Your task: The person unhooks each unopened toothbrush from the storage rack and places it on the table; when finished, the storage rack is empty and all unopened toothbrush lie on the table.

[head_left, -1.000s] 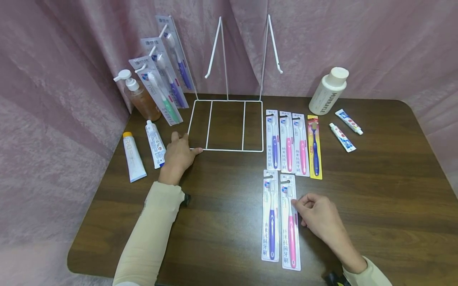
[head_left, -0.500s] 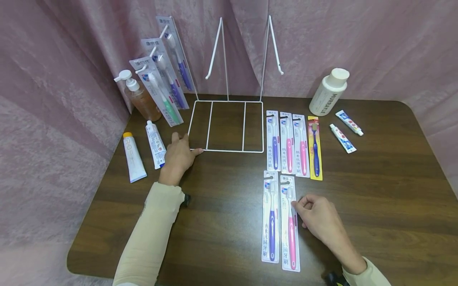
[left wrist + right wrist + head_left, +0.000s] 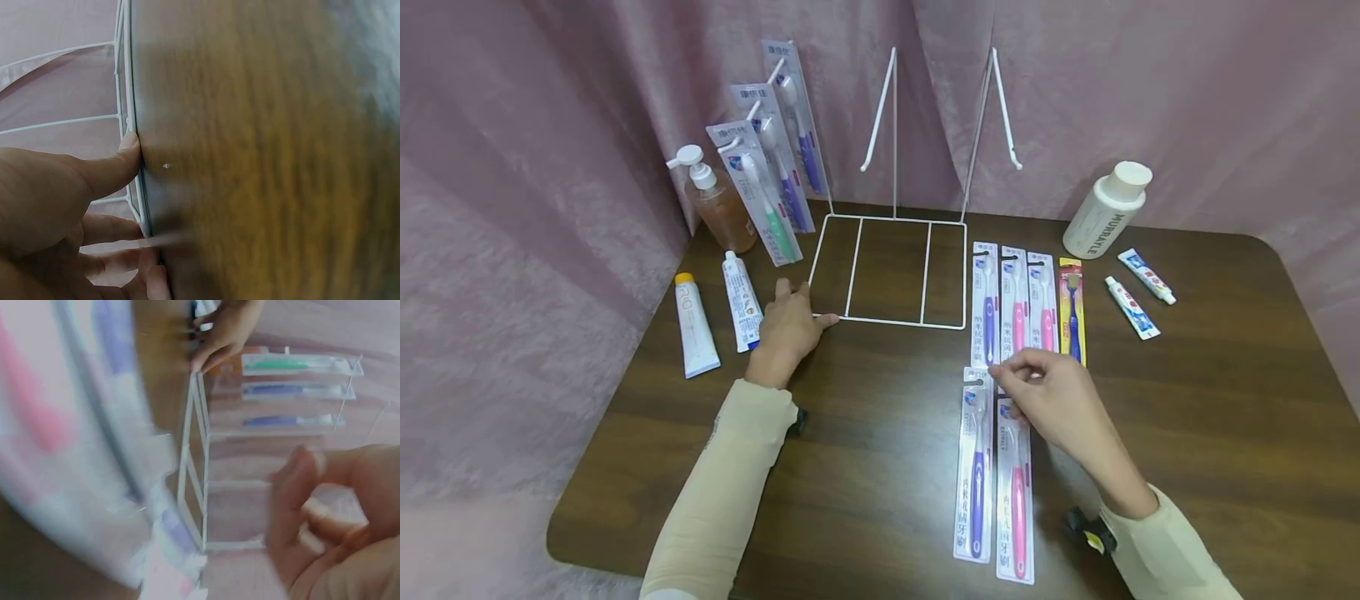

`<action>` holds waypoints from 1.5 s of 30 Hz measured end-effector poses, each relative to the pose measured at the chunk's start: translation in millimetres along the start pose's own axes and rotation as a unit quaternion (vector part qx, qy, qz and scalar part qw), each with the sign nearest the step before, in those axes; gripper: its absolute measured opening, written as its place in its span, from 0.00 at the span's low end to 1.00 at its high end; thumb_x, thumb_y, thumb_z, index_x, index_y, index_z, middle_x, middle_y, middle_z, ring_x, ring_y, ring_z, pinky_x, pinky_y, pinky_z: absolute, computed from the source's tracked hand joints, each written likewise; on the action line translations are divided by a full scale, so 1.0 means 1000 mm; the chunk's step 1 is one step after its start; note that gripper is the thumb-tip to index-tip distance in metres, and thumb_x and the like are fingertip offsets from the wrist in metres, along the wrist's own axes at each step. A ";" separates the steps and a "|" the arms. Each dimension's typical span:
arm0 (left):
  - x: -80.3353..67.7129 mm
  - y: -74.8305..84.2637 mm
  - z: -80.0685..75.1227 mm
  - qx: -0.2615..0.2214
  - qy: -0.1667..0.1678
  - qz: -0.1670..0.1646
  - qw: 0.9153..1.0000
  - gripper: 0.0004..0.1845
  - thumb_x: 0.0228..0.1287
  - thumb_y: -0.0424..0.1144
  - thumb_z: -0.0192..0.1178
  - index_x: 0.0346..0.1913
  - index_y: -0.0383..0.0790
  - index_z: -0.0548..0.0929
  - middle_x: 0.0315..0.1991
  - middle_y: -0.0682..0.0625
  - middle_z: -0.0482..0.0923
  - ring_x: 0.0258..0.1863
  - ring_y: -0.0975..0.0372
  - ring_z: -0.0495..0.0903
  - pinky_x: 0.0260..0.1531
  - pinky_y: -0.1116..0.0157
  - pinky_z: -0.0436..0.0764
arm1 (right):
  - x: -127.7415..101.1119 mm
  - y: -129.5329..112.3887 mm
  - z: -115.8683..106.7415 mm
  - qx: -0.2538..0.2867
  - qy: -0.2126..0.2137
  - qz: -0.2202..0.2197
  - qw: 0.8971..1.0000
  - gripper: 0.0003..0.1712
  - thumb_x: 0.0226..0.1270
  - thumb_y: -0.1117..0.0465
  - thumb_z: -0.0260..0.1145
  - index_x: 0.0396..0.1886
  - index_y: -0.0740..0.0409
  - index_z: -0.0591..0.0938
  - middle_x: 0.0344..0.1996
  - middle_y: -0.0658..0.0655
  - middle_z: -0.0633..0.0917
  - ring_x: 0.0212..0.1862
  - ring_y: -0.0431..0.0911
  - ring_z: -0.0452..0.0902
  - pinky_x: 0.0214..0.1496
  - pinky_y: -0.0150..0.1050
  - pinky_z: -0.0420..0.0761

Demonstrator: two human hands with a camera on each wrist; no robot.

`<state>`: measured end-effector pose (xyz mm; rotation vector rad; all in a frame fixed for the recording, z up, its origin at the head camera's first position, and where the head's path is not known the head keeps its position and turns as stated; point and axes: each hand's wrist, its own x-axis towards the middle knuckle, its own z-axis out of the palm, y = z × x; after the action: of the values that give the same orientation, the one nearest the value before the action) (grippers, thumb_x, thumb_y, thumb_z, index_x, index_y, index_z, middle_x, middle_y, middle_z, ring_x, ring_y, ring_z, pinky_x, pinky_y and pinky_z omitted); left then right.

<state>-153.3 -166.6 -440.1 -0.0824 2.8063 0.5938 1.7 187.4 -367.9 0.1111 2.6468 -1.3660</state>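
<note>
**Hands at the wire rack and the toothbrush packs**

The white wire rack [image 3: 887,271] stands at the back of the brown desk [image 3: 865,450], its flat base on the wood and two prongs rising against the pink curtain; the left hand [image 3: 790,329] lies at the rack's near left corner, fingers fairly straight, thumb tip against the base wire, gripping nothing; the left wrist view shows that thumb pressed on the wire. To the right of the rack lie four carded toothbrushes in a row, and nearer than those a purple toothbrush pack [image 3: 976,475] and a pink toothbrush pack [image 3: 1017,492] side by side; the right hand [image 3: 1048,400] hovers over the top end of the pink pack, fingers curled, thumb and forefinger brought together at its upper edge; whether they actually pinch the card I cannot tell, the right wrist view being blurred. Left of the rack three more toothbrush packs [image 3: 775,167] hang on a stand, with a pump bottle [image 3: 718,204] beside them and two tubes [image 3: 718,312] lying flat; well right of the rack stands a white bottle [image 3: 1105,212] with two small tubes [image 3: 1138,296] near it.
</note>
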 end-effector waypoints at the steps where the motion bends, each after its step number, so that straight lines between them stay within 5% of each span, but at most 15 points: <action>1: 0.000 0.001 0.000 0.001 -0.002 0.002 1.000 0.53 0.81 0.58 0.71 0.91 0.30 0.60 0.87 0.30 0.56 0.70 0.29 0.79 0.68 0.35 0.85 | 0.010 -0.008 0.004 0.023 0.004 -0.022 0.999 0.13 0.83 0.55 0.76 0.46 0.62 0.94 0.22 0.55 0.88 0.21 0.43 0.80 0.22 0.34 0.73; 5: 0.000 0.004 -0.001 0.009 -0.011 0.009 1.000 0.53 0.82 0.59 0.70 0.91 0.29 0.58 0.87 0.31 0.56 0.71 0.28 0.78 0.67 0.36 0.86 | 0.053 -0.044 0.025 0.119 0.012 -0.094 0.988 0.11 0.79 0.59 0.79 0.53 0.59 0.96 0.34 0.65 0.95 0.21 0.44 0.85 0.19 0.32 0.69; 8: 0.000 0.006 -0.002 0.010 -0.016 0.008 1.000 0.53 0.82 0.59 0.70 0.92 0.30 0.58 0.87 0.31 0.56 0.71 0.28 0.78 0.67 0.36 0.86 | 0.082 -0.076 0.044 0.142 0.017 -0.136 0.980 0.14 0.78 0.58 0.80 0.58 0.56 0.96 0.51 0.63 0.97 0.23 0.42 0.89 0.21 0.31 0.73; 12: 0.001 0.007 0.001 0.011 -0.019 0.004 1.000 0.53 0.82 0.59 0.71 0.92 0.31 0.57 0.86 0.32 0.57 0.71 0.29 0.78 0.67 0.37 0.86 | 0.117 -0.117 0.067 0.114 0.032 -0.187 0.975 0.17 0.80 0.55 0.79 0.63 0.51 0.95 0.64 0.57 0.94 0.24 0.40 0.90 0.41 0.27 0.82; 19: 0.003 0.002 0.011 0.013 0.000 0.015 1.000 0.51 0.80 0.58 0.73 0.89 0.29 0.64 0.78 0.32 0.65 0.65 0.30 0.81 0.64 0.36 0.87 | 0.155 -0.175 0.095 0.106 0.022 -0.219 0.970 0.22 0.82 0.55 0.78 0.70 0.54 0.91 0.63 0.58 0.93 0.31 0.49 0.94 0.25 0.29 0.70; 24: 0.000 0.001 0.011 0.003 0.009 0.016 1.000 0.47 0.79 0.57 0.74 0.86 0.30 0.69 0.82 0.31 0.62 0.67 0.27 0.80 0.66 0.34 0.86 | 0.164 -0.197 0.106 0.116 -0.004 -0.213 0.970 0.21 0.83 0.57 0.76 0.70 0.57 0.91 0.66 0.60 0.92 0.28 0.42 0.90 0.24 0.29 0.72; 29: -0.001 0.004 0.011 -0.010 0.006 0.012 1.000 0.47 0.78 0.56 0.75 0.86 0.31 0.70 0.85 0.31 0.60 0.68 0.26 0.79 0.67 0.33 0.85 | 0.165 -0.202 0.111 0.128 -0.006 -0.198 0.972 0.15 0.84 0.58 0.75 0.62 0.58 0.94 0.56 0.60 0.95 0.27 0.39 0.87 0.23 0.29 0.71; 35: -0.001 0.007 0.011 -0.020 0.004 0.006 1.000 0.47 0.79 0.55 0.74 0.87 0.31 0.68 0.90 0.33 0.56 0.71 0.26 0.78 0.71 0.32 0.83 | 0.164 -0.202 0.114 0.136 0.007 -0.211 0.968 0.13 0.84 0.59 0.75 0.59 0.60 0.95 0.50 0.61 0.95 0.28 0.43 0.90 0.27 0.29 0.79; 45: -0.002 0.000 0.000 -0.028 0.017 -0.002 0.999 0.45 0.78 0.55 0.75 0.84 0.32 0.71 0.86 0.33 0.61 0.69 0.27 0.80 0.67 0.32 0.85 | 0.157 -0.211 0.114 0.135 0.020 -0.232 0.963 0.12 0.85 0.60 0.73 0.58 0.60 0.95 0.48 0.60 0.97 0.31 0.55 0.93 0.26 0.31 0.72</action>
<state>-151.3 -166.4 -439.8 -0.1097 2.8218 0.6765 -169.5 -28.9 -291.1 -0.4871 2.6027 -1.8749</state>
